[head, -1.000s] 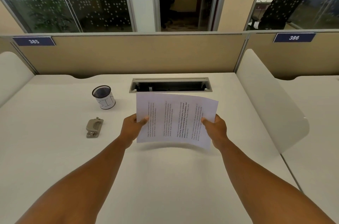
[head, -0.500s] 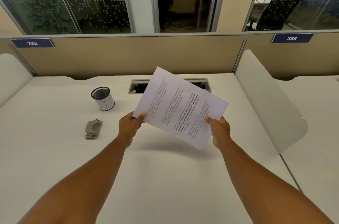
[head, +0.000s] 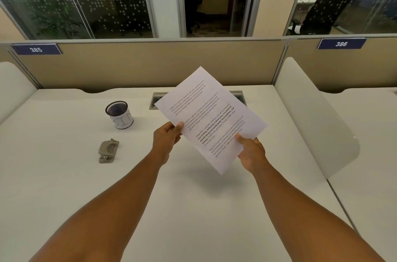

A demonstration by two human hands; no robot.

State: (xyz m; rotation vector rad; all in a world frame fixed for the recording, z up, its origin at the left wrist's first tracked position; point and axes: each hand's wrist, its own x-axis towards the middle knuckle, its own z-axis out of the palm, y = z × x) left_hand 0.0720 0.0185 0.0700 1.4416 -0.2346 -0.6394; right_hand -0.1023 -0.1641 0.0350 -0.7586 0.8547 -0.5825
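The sheet of paper is swung further clockwise than half a second ago; a second ago it lay level between the hands, and now it slants steeply, one corner raised in front of the partition. It hangs in the air above the table, clear of it, partly covering the cable slot. The left hand pinches the sheet's left edge, thumb on top and fingers curled beneath. The right hand pinches the near edge the same way. Such paper is light, limp and quick to crease, so I judge it best taken lightly at two edges well apart, which keeps it from sagging. Counted: one sheet as far as I can tell, one mesh cup marked BIN, one hole punch, the last two on the table left of the hands
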